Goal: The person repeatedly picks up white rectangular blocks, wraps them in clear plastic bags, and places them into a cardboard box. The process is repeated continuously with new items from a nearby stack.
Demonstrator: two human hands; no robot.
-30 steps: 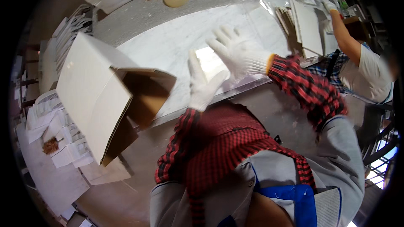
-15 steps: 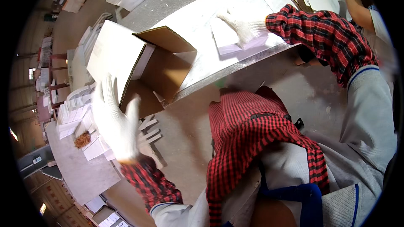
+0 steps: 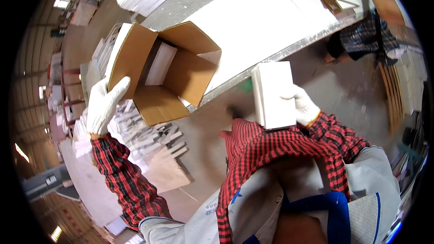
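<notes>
An open brown cardboard box (image 3: 165,74) is steadied at its left flap by the flat, open gloved left hand (image 3: 104,104). A white rectangular stack (image 3: 273,95) is gripped by the gloved right hand (image 3: 302,105).

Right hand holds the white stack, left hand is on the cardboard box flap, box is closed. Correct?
Not quite. The cardboard box is open, not closed: the head view shows its flaps spread and a white stack standing inside. The rest holds: the right hand has a grip on the white stack, and the left hand is on the box flap.
</notes>
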